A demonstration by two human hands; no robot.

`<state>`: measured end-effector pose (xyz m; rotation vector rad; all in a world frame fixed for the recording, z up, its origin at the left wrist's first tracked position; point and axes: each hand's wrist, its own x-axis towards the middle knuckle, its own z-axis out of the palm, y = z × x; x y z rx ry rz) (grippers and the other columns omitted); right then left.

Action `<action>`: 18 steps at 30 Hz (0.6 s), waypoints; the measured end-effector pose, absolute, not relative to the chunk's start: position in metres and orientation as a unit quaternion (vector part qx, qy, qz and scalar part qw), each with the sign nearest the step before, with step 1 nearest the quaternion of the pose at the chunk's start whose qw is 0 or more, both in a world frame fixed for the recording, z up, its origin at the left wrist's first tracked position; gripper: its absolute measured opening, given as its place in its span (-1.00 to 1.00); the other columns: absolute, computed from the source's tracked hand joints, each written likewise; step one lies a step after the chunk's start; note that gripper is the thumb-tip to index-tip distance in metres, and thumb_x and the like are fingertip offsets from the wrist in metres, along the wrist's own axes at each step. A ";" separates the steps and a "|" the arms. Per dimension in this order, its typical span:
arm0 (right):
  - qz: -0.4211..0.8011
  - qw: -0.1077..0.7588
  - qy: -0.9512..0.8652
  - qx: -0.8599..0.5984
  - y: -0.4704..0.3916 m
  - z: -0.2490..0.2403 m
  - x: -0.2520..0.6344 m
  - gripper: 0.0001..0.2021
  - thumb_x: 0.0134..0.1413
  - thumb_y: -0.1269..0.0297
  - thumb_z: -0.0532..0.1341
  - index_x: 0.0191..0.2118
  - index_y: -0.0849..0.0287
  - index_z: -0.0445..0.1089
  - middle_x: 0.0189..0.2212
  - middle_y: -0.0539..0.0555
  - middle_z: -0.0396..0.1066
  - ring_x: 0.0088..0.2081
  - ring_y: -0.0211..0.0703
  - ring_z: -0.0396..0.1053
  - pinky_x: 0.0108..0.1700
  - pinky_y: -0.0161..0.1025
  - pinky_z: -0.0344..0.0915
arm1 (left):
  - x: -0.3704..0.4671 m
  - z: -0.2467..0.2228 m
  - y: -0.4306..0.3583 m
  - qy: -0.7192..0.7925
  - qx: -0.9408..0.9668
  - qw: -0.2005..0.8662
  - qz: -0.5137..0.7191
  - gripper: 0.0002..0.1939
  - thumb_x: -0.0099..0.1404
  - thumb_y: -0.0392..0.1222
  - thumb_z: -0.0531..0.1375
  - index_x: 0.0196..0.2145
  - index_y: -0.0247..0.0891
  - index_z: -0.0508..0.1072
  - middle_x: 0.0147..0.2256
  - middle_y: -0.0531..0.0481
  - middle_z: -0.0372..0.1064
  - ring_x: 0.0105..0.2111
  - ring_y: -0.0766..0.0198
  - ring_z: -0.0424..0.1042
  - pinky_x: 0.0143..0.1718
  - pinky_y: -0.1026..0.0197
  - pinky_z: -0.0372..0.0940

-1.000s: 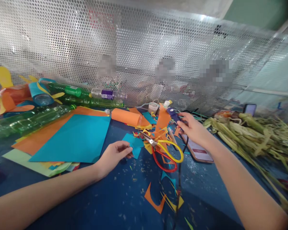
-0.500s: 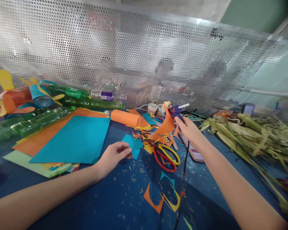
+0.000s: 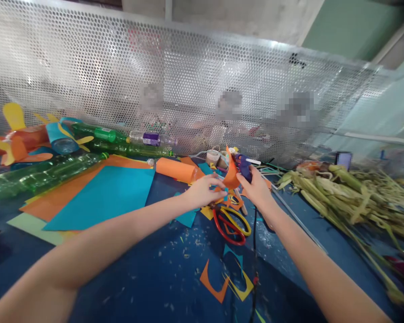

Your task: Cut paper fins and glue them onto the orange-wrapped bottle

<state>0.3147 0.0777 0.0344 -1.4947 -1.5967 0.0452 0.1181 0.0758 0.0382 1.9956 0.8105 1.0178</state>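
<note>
Over the blue bench (image 3: 155,280), the right hand (image 3: 258,189) has its grip closed around a purple glue gun (image 3: 245,168), just beside a curled piece of orange paper (image 3: 231,175) that seems to rest against its front end. The left hand (image 3: 205,194) reaches toward them, its grip partly open; whether its fingers touch the paper, I cannot tell. Good handling here would mean keeping the gun steady, holding the paper only by its edge, fingertips away from the nozzle (likely hot, if powered), and the black cord (image 3: 255,244) slack. The nozzle is hidden behind the paper, the blades of the scissors (image 3: 245,220) are lost among scraps, and the left arm partly covers a blue scrap (image 3: 187,219).
</note>
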 end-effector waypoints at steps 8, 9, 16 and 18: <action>0.027 0.509 -0.597 -0.619 0.077 0.035 0.321 -0.65 0.00 0.08 0.08 -0.14 0.20 0.23 -0.36 0.16 0.38 -0.37 -0.01 0.35 -0.28 -0.07 0.26 | 0.171 0.028 0.130 0.392 0.709 0.378 0.448 -0.86 0.12 -0.25 0.19 -0.39 -0.37 0.50 -0.43 -0.02 0.44 -0.36 0.23 0.40 -0.28 0.24 0.28; 0.031 0.519 -0.586 -0.621 0.077 0.035 0.321 -0.66 0.01 0.07 0.07 -0.16 0.19 0.23 -0.42 0.12 0.37 -0.43 -0.04 0.34 -0.33 -0.10 0.26 | 0.172 0.025 0.137 0.412 0.693 0.381 0.452 -0.86 0.13 -0.26 0.19 -0.36 -0.38 0.49 -0.38 -0.04 0.44 -0.32 0.22 0.40 -0.24 0.22 0.28; 0.092 0.582 -0.548 -0.594 0.071 0.042 0.316 -0.67 0.04 0.00 0.03 -0.18 0.12 0.23 -0.55 -0.04 0.23 -0.56 -0.20 0.25 -0.52 -0.27 0.22 | 0.181 0.009 0.172 0.489 0.628 0.435 0.420 -0.69 0.28 -0.15 0.08 -0.04 -0.31 0.28 -0.07 -0.12 0.25 -0.16 0.17 0.34 -0.19 0.03 0.30; 0.120 0.589 -0.547 -0.582 0.071 0.042 0.315 -0.67 0.02 0.00 0.05 -0.18 0.11 0.22 -0.55 -0.05 0.23 -0.57 -0.23 0.24 -0.53 -0.29 0.23 | 0.182 0.012 0.175 0.493 0.624 0.444 0.412 -0.69 0.28 -0.15 0.09 -0.05 -0.32 0.28 -0.08 -0.12 0.26 -0.17 0.17 0.34 -0.19 0.03 0.30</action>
